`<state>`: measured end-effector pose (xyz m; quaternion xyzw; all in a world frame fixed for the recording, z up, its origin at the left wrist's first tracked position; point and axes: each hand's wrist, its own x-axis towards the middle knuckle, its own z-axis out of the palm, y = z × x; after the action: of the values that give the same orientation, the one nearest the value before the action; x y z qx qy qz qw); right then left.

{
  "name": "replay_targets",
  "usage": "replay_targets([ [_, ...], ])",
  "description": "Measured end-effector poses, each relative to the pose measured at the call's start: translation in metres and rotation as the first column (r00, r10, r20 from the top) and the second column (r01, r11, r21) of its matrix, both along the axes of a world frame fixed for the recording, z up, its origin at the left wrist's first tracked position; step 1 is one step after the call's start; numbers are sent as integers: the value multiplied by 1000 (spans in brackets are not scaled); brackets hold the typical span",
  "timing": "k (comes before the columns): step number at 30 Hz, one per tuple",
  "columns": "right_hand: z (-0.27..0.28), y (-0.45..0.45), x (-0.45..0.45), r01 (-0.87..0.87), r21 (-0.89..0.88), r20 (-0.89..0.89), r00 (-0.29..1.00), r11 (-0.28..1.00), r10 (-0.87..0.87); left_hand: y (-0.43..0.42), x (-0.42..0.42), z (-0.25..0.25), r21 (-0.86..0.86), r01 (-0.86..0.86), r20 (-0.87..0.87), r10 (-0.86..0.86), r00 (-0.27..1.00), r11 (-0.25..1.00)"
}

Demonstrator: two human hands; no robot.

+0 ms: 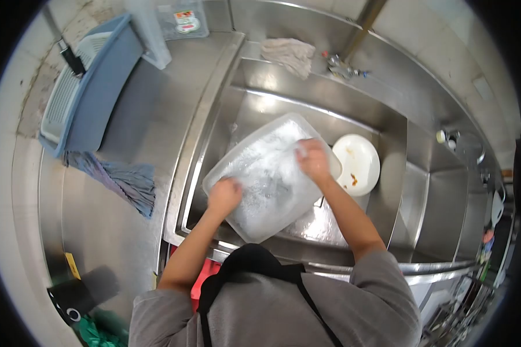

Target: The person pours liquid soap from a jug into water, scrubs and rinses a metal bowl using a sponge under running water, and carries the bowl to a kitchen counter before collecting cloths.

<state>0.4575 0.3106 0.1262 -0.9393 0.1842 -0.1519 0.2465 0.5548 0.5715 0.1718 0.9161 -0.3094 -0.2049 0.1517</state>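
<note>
A translucent plastic tub (295, 215) lies at a slant over the sink basin, with white suds (272, 150) across its inside. At the tub's left edge is my left hand (224, 195), its fingers curled over the rim. My right hand (313, 160) is at the right part of the tub, closed, with its fingertips in the suds. Whatever it may hold is hidden by the foam and the hand itself. Beside the tub, a white plate (362, 159) with brown food bits rests in the sink.
The steel sink (246, 107) has a second basin (437, 196) on the right. A beige cloth (289, 55) and a tap (344, 68) are at the back ledge. On the left counter stand a blue-grey bin (107, 75) and a grey cloth (118, 180). A clear container (182, 20) sits behind.
</note>
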Motion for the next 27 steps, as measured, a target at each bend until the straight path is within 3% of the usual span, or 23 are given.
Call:
replay_targets([
  [1,13,-19,1,135,-309,87,990,942,-113,14,2,20,163,-74,-22,79,997,984],
  [3,18,-51,-4,61,-317,-227,964,946,-138,47,1,21,305,-131,41,125,991,943],
  [5,-15,-72,1,125,-119,-466,869,985,-167,58,-4,37,387,-147,-104,202,974,910],
  [7,-28,-71,-1,185,-81,-290,936,979,-201,69,-6,-17,366,-34,-229,125,965,930],
  [8,-25,-68,-2,167,-87,-265,947,982,-184,74,-8,-46,306,-182,-418,303,857,935],
  [10,-22,-70,-4,132,-71,-244,959,989,-146,74,-4,-85,239,-466,-754,465,465,852],
  [13,-47,-89,-20,33,-73,-230,972,997,-49,68,6,-78,282,-17,-453,149,879,959],
  [16,-47,-91,-39,87,-21,-130,988,996,-89,52,-2,-36,125,-310,-390,334,858,943],
  [19,-31,-92,-50,126,90,-109,987,988,-116,48,-6,-17,7,-365,-407,336,849,931],
  [22,-2,-99,-51,230,213,-235,955,949,-179,48,-9,6,-232,-398,-216,352,911,888],
  [23,6,-103,-53,215,219,-250,955,952,-159,49,-7,20,-226,-435,-300,363,882,872],
  [27,150,-76,-22,134,177,-278,957,975,-81,59,2,82,-284,-586,-574,355,738,759],
])
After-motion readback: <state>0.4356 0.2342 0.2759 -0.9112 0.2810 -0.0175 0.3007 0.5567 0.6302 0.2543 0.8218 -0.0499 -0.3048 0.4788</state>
